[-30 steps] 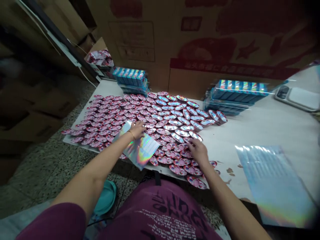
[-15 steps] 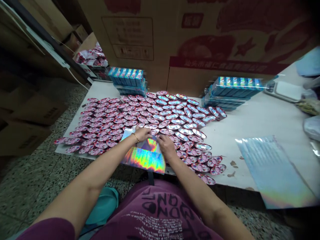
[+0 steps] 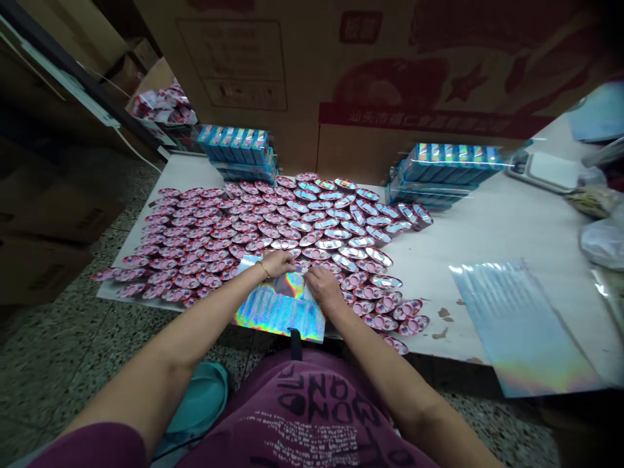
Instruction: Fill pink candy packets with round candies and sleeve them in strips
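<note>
A shiny rainbow-coloured holographic sheet (image 3: 277, 312) lies at the table's front edge, over some of the small containers. My left hand (image 3: 277, 263), with a thin bracelet at the wrist, is closed with its fingertips at the far part of this sheet. Close beside it, my right hand (image 3: 322, 286) has its fingers curled at the sheet's far right side. The exact pinch of both hands is too small to make out. Around them stand many small pink-and-red containers (image 3: 205, 237) with oval tops. Those at the back right carry silvery oval faces (image 3: 336, 233).
A large printed carton (image 3: 302, 136) rises behind the containers. Stacks of blue boxes stand at the left (image 3: 238, 153) and right (image 3: 443, 172). Another holographic sheet (image 3: 521, 325) overhangs the front edge of the white table (image 3: 468, 227). A scale-like tray (image 3: 550, 170) sits far right.
The whole view has shifted slightly, so things appear a little further left. Both hands stay at the sheet's far side, and the colours reflected on it have changed.
</note>
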